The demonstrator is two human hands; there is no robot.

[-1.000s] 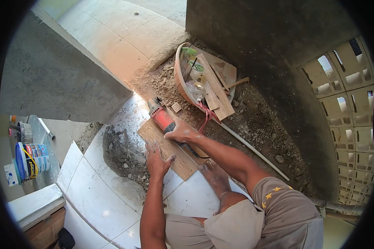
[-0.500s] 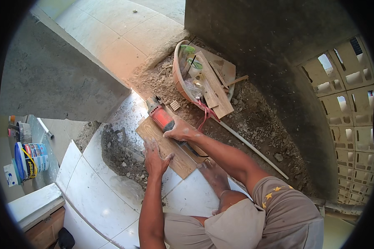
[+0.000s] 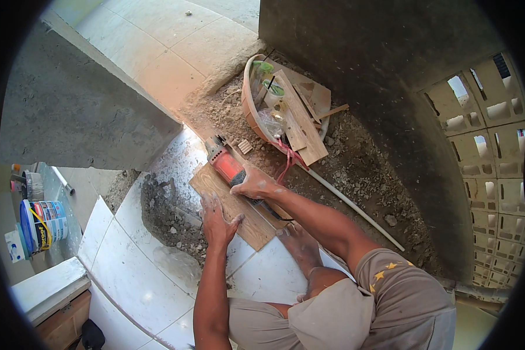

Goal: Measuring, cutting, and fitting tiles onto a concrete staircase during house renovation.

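Observation:
In my right hand (image 3: 255, 182) is a red and black angle grinder (image 3: 226, 165), my fingers wrapped round its rear body. The grinder's head lies over the far end of a wood-patterned plank or tile (image 3: 239, 217). Its disc cannot be made out. A dark cord runs from the grinder's back under my right forearm. My left hand (image 3: 217, 223) rests with spread fingers on the plank's left edge. One bare foot (image 3: 297, 248) touches the plank's near right side.
White floor tiles (image 3: 151, 256) lie under a heap of grey mortar rubble (image 3: 169, 213). Beyond the grinder, a tub (image 3: 252, 111) holds wood-patterned strips and plastic bags. A pale pipe (image 3: 356, 210) crosses the dirt. A concrete slab (image 3: 87, 99) stands left; a paint bucket (image 3: 44, 224) is beyond.
Both hands, the grinder and the plank keep nearly the same places. Only a very slight shift of the whole picture shows.

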